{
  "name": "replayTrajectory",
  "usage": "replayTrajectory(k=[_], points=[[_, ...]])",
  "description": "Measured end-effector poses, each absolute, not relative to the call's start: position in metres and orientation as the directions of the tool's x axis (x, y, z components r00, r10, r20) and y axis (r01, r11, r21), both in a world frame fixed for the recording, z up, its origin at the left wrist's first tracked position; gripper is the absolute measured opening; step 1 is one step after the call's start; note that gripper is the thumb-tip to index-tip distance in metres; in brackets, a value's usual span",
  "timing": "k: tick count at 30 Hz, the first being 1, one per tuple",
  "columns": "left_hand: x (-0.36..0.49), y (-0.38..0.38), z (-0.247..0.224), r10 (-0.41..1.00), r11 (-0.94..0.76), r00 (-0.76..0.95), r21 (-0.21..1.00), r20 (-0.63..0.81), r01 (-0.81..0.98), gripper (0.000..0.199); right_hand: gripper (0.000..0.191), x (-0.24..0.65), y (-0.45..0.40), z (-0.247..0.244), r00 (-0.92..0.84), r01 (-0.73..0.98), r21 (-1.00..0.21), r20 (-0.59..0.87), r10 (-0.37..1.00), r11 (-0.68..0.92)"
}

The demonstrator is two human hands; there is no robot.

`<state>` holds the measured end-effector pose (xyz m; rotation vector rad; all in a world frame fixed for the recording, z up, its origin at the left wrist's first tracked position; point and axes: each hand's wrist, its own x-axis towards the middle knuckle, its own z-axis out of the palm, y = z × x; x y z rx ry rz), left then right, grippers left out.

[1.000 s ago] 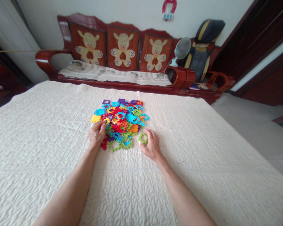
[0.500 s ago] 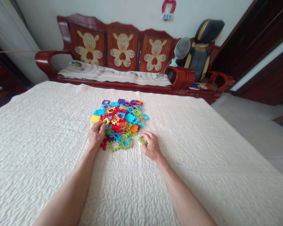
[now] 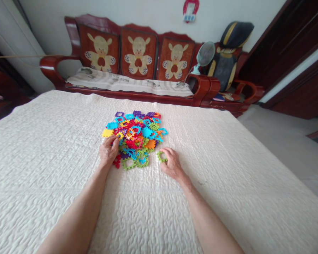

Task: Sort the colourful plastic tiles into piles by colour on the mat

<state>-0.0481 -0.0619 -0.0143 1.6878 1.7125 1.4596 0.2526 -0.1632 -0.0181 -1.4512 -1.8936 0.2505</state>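
Note:
Colourful toothed plastic pieces (image 3: 146, 132) lie heaped on a white quilted cloth. At the heap's left edge is my left hand (image 3: 109, 151), fingers closed on something I cannot make out; a yellow piece (image 3: 107, 133) lies just beyond it. My right hand (image 3: 172, 163), to the right of the heap, has its thumb and fingers around a green frame piece (image 3: 161, 157). Two green frame pieces, one of them here (image 3: 129, 163), form the near edge of the heap. A red piece (image 3: 117, 162) sits beside my left hand.
The quilted cloth (image 3: 217, 155) covers a wide table. Behind its far edge stands a dark red wooden sofa (image 3: 55, 70) with bear cushions (image 3: 138, 53). A pale green fan (image 3: 205, 54) and a padded chair seat (image 3: 224, 67) are at the back right.
My right hand has shifted slightly right, with the green frame piece. My left hand has stayed nearly still at the heap.

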Motion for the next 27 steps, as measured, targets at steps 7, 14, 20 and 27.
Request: replayTrajectory(k=[7,14,20,27], points=[[-0.0498,-0.0594,-0.0184,0.877,-0.238,-0.238,0.807,0.418,0.541,0.040,0.046,0.2459,-0.1616,-0.0203,0.072,0.798,-0.554,0.478,0.875,0.237],[-0.0503,-0.0615,-0.0176,0.877,-0.233,-0.241,0.807,0.415,0.543,0.038,0.058,0.2450,-0.1645,-0.0154,0.037,0.786,-0.559,0.467,0.883,0.263],[-0.0494,-0.0646,-0.0154,0.885,-0.224,-0.237,0.813,0.401,0.537,0.037,0.052,0.2444,-0.1631,-0.0174,0.059,0.800,-0.552,0.463,0.884,0.236],[-0.0488,-0.0668,-0.0134,0.888,-0.225,-0.232,0.815,0.397,0.533,0.037,0.049,0.2444,-0.1615,-0.0187,0.058,0.807,-0.542,0.469,0.881,0.236]])
